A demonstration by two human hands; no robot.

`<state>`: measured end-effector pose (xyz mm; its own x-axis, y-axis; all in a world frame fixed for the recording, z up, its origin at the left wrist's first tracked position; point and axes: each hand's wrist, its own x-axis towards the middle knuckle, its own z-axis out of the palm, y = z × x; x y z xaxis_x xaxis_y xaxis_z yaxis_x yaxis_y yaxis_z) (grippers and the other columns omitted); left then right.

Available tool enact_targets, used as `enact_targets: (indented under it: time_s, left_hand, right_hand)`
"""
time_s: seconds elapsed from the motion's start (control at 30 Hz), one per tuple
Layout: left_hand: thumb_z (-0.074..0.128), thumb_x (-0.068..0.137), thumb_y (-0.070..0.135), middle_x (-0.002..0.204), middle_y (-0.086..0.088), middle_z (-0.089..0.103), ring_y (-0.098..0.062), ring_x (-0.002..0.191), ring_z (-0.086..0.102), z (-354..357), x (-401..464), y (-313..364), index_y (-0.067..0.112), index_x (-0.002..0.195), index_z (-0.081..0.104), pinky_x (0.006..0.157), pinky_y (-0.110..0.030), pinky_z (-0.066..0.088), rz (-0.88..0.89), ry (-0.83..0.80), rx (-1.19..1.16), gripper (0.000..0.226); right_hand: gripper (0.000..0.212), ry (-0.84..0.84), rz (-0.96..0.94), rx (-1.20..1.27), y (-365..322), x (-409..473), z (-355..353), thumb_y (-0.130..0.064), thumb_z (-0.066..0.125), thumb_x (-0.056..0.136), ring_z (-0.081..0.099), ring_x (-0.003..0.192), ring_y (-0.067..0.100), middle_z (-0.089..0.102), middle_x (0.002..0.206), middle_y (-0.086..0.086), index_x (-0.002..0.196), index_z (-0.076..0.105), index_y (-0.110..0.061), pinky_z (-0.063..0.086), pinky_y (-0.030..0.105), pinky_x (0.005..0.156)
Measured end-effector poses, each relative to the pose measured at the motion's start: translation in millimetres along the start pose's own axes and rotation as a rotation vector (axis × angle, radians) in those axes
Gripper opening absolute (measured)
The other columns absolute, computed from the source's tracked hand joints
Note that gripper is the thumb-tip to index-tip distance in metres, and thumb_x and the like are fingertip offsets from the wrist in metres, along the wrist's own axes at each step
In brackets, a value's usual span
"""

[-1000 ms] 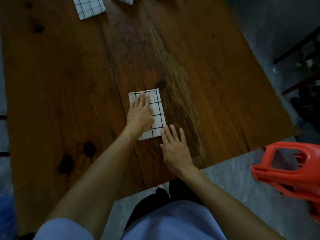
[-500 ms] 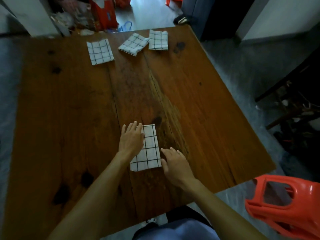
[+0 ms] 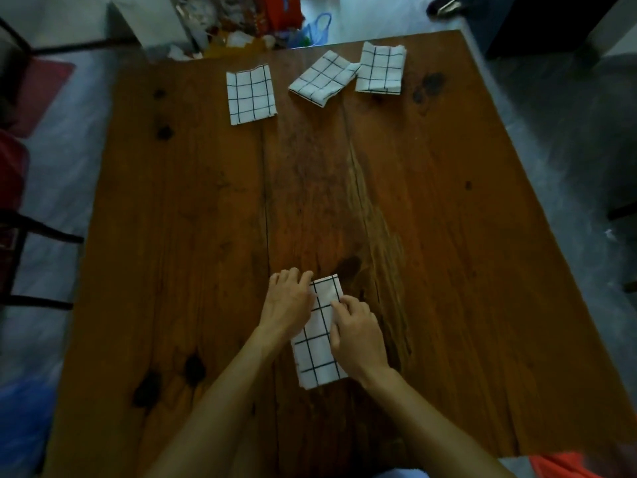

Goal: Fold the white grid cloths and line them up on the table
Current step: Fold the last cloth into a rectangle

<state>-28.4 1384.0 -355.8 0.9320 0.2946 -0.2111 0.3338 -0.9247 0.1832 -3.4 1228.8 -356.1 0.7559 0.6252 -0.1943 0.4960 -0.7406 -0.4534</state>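
Note:
A folded white grid cloth [image 3: 319, 343] lies on the wooden table [image 3: 431, 236] near its front edge. My left hand [image 3: 287, 303] grips the cloth's left side near the far corner, fingers curled. My right hand [image 3: 356, 334] pinches its right edge, fingers bent round it. Three more folded grid cloths lie along the far edge: one on the left [image 3: 251, 94], a tilted one in the middle [image 3: 322, 78], and one on the right [image 3: 380, 69] touching the middle one.
Bags and clutter [image 3: 241, 25] sit on the floor past the table's far edge. Dark chair frames [image 3: 31, 236] stand at the left. An orange plastic object [image 3: 565, 465] shows at the bottom right corner.
Both hands went from lying flat on or beside the cloth to curling round its edges. The view lifted, bringing the far cloths and the table's far edge into sight.

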Motion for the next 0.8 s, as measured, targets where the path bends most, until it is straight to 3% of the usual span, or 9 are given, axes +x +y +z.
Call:
enact_targets:
  time_s: [0.13, 0.33, 0.43, 0.53, 0.6, 0.63, 0.8]
  left_hand:
    - [0.047, 0.096, 0.032, 0.116, -0.001, 0.049, -0.017, 0.105, 0.043, 0, 2, 2, 0.020, 0.121, 0.048, 0.091, -0.031, 0.037, -0.041, -0.018, -0.049, 0.028]
    - [0.049, 0.095, 0.021, 0.099, 0.007, 0.051, -0.011, 0.094, 0.043, -11, -5, 13, 0.024, 0.107, 0.049, 0.089, -0.029, 0.035, -0.079, -0.053, -0.223, 0.012]
    - [0.051, 0.096, 0.017, 0.094, 0.009, 0.049, -0.007, 0.089, 0.041, -26, -15, 14, 0.023, 0.107, 0.050, 0.087, -0.026, 0.036, -0.067, -0.086, -0.371, 0.013]
    - [0.051, 0.096, 0.016, 0.095, 0.008, 0.056, -0.004, 0.086, 0.053, -46, -30, 7, 0.026, 0.102, 0.050, 0.071, -0.018, 0.044, -0.045, -0.086, -0.566, 0.012]
    - [0.054, 0.094, 0.016, 0.094, 0.010, 0.057, -0.003, 0.086, 0.056, -61, -44, 0, 0.029, 0.098, 0.050, 0.070, -0.018, 0.046, -0.051, -0.041, -0.673, 0.013]
    - [0.057, 0.093, 0.017, 0.093, 0.011, 0.058, -0.003, 0.085, 0.057, -68, -51, -4, 0.030, 0.097, 0.052, 0.070, -0.019, 0.047, -0.052, -0.001, -0.714, 0.015]
    - [0.067, 0.087, 0.023, 0.097, 0.013, 0.060, -0.002, 0.089, 0.060, -111, -102, -22, 0.028, 0.105, 0.056, 0.066, -0.016, 0.049, -0.129, 0.265, -0.994, 0.022]
  right_hand:
    - [0.042, 0.029, 0.000, 0.015, 3, 1, 7, -0.021, 0.055, 0.091, 0.051, 0.115, 0.018, 0.051, 0.131, 0.004, 0.133, 0.050, -0.017, 0.046, 0.030, 0.093]
    - [0.057, 0.011, 0.136, 0.176, -2, 2, 0, -0.025, 0.052, 0.094, 0.043, 0.122, 0.013, 0.044, 0.138, -0.001, 0.146, 0.031, -0.018, 0.035, 0.027, 0.102]
    - [0.060, 0.005, 0.243, 0.291, -6, 5, -8, -0.028, 0.054, 0.094, 0.044, 0.120, 0.011, 0.049, 0.129, -0.004, 0.148, 0.029, -0.020, 0.034, 0.030, 0.104]
    - [0.038, -0.058, 0.361, 0.529, -9, 8, -19, -0.033, 0.058, 0.093, 0.049, 0.112, 0.011, 0.049, 0.115, -0.008, 0.130, 0.048, -0.029, 0.043, 0.034, 0.099]
    - [0.015, -0.183, 0.309, 0.636, -19, 5, -32, -0.038, 0.057, 0.094, 0.054, 0.109, 0.016, 0.051, 0.117, -0.005, 0.106, 0.059, -0.029, 0.050, 0.036, 0.092]
    - [0.014, -0.229, 0.276, 0.684, -26, 2, -39, -0.040, 0.057, 0.094, 0.058, 0.107, 0.017, 0.056, 0.117, -0.003, 0.101, 0.061, -0.028, 0.052, 0.038, 0.090]
    - [0.007, -0.167, 0.169, 0.910, -76, -23, -87, -0.030, 0.055, 0.095, 0.067, 0.094, 0.011, 0.067, 0.106, -0.003, 0.100, 0.057, -0.034, 0.056, 0.029, 0.074]
